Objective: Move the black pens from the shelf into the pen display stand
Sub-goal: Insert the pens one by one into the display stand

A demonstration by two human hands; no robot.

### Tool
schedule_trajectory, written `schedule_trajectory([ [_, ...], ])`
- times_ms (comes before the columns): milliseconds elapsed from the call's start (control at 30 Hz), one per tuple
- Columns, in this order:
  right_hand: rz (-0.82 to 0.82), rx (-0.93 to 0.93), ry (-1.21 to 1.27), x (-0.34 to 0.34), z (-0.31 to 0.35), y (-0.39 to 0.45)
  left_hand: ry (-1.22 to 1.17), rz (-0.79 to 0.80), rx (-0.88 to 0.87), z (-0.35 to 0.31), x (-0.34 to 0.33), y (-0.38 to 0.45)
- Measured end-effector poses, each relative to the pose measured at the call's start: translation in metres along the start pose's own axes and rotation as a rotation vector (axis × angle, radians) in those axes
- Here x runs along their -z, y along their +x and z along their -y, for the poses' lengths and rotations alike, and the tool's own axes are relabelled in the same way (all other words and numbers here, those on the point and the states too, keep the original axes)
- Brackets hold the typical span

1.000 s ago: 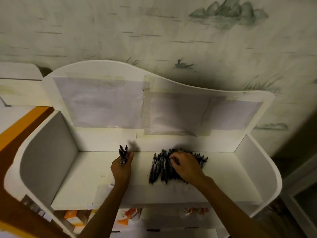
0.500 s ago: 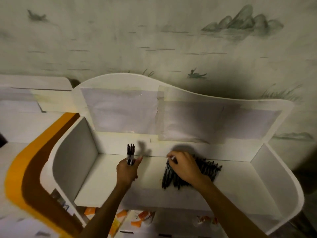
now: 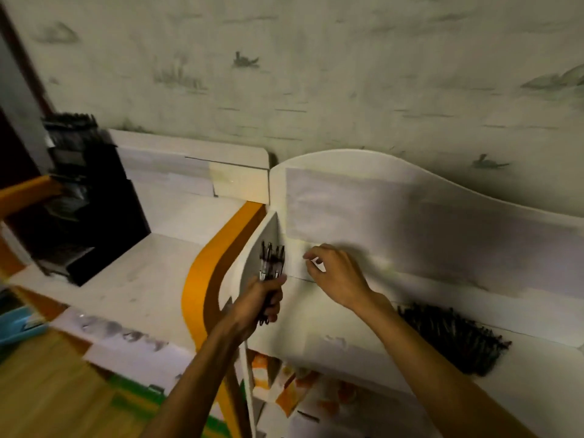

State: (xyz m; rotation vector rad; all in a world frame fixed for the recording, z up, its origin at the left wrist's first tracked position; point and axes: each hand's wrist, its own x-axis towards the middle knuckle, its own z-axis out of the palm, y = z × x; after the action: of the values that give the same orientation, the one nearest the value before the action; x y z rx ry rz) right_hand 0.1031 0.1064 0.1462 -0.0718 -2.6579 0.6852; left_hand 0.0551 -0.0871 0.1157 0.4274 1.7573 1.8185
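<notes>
A bundle of black pens [image 3: 271, 263] is gripped upright in the left hand [image 3: 257, 306], just above the left end wall of the shelf [image 3: 316, 314]. The right hand [image 3: 335, 275] is held beside it, a little to the right, with thumb and forefinger pinched together; whether a pen is held there cannot be told, since only a small pale spot is seen at the fingertips. A large pile [image 3: 452, 338] of pens is left lying on the shelf, well to the right of the bundle — so most of the work seems not yet done. The stand [image 3: 82, 197], dark and tiered, is seen on the counter [image 3: 132, 279] far left of the shelf; dark rows are seen in it, probably pens, but this is too blurred to be sure. The bundle is judged to be on its way there, not yet delivered.
</notes>
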Motion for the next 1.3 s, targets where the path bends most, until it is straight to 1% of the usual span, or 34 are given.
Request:
schedule_trajectory([
  [67, 0.008, 0.041, 0.020, -0.013, 0.039, 0.009, -0.026, -0.014, -0.054, -0.015, 0.032, -0.021],
  [200, -0.015, 0.154, 0.065, -0.045, 0.123, 0.028, -0.022, -0.108, -0.117, -0.030, 0.102, -0.065],
  [367, 0.010, 0.220, 0.095, -0.103, 0.225, 0.045, 0.048, -0.356, -0.173, -0.037, 0.199, -0.121],
  [467, 0.049, 0.244, 0.065, -0.144, 0.273, 0.053, 0.052, -0.436, -0.202, -0.041, 0.254, -0.149],
  [533, 0.064, 0.246, 0.049, -0.168, 0.298, 0.057, 0.097, -0.478, -0.211, -0.044, 0.289, -0.163],
  [600, 0.080, 0.243, 0.057, -0.186, 0.317, 0.064, 0.144, -0.505, -0.200, -0.048, 0.320, -0.172],
  [700, 0.089, 0.237, 0.059, -0.207, 0.340, 0.077, 0.170, -0.491, -0.149, -0.054, 0.363, -0.178],
  [933, 0.101, 0.204, 0.057, -0.253, 0.365, 0.125, 0.085, -0.464, -0.153, -0.055, 0.450, -0.156],
  [1000, 0.095, 0.198, 0.066, -0.269, 0.369, 0.145, 0.096, -0.457, -0.155, -0.055, 0.474, -0.145],
  [1133, 0.054, 0.181, 0.090, -0.301, 0.383, 0.189, 0.095, -0.485, -0.228, -0.057, 0.523, -0.118],
  [1300, 0.026, 0.165, 0.106, -0.334, 0.403, 0.241, 0.131, -0.516, -0.315, -0.074, 0.580, -0.083],
])
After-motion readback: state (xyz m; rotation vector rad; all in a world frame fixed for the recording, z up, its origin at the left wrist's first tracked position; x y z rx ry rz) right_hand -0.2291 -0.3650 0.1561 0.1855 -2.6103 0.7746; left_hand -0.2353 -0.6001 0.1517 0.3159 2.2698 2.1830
